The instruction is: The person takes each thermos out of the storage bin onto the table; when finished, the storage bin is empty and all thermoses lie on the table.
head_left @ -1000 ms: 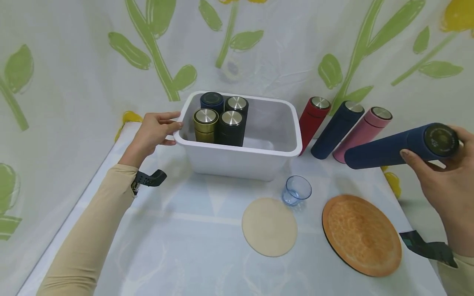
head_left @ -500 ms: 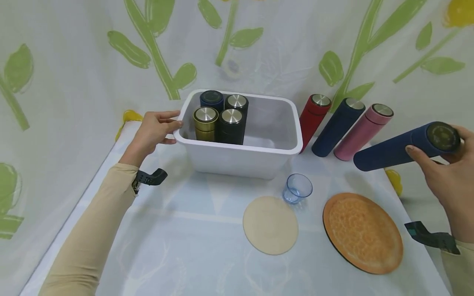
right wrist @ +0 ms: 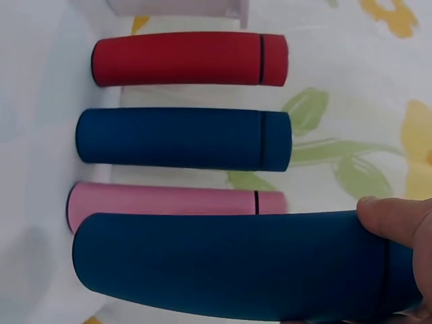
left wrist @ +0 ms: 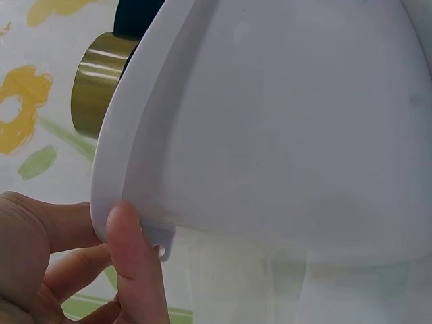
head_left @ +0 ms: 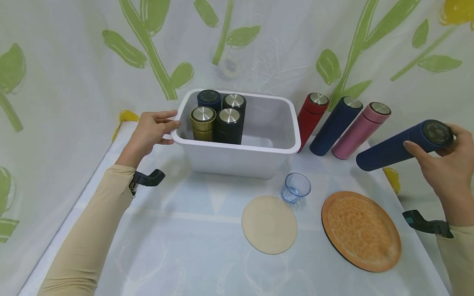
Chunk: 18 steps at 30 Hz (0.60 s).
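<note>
At the left end of the white plastic bin [head_left: 237,158], my left hand [head_left: 149,130] holds the rim; the left wrist view shows its thumb [left wrist: 135,263] on the outer wall and fingers behind the edge. My right hand [head_left: 449,164] grips a dark blue thermos [head_left: 401,144] around its lid end. That thermos is tilted, its base pointing left, above the table's right side. Beside the bin stand a red thermos [head_left: 312,121], another blue thermos [head_left: 335,127] and a pink thermos [head_left: 360,133]. In the right wrist view, the held thermos [right wrist: 229,263] partly covers the pink one.
Several thermoses fill the bin's left half, including a gold one [head_left: 203,129] and a black one [head_left: 229,131]. On the table [head_left: 177,246] are a small blue glass [head_left: 296,189], a beige round mat [head_left: 269,224] and a brown round board [head_left: 361,230]. A floral curtain [head_left: 266,49] hangs behind.
My right hand has shifted the blue thermos slightly right, away from the pink one's base. The left hand has stayed at the bin's rim. The standing thermoses have not moved.
</note>
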### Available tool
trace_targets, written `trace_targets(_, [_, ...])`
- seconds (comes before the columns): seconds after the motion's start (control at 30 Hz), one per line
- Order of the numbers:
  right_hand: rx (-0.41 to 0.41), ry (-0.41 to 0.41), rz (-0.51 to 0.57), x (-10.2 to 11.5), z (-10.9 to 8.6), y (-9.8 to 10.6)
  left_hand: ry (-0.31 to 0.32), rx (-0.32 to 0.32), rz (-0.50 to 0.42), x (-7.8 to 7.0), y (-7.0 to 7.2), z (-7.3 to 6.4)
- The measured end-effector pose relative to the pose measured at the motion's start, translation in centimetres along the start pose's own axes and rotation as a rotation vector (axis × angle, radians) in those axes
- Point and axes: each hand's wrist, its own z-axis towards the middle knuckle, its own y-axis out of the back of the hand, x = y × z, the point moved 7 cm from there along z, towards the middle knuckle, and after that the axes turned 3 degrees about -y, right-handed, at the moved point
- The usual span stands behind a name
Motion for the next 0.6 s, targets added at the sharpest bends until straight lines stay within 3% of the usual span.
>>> trace_targets(0.2, [-0.027, 0.049, -0.005, -0.1, 0.4, -0.5, 0.002, -0.002, -0.002, 0.0, 0.1, 0.0])
trace_targets(0.6, [-0.058, 0.046, 0.006, -0.9, 2.0, -1.5, 0.014, -0.011, -0.014, 0.1, 0.2, -0.2])
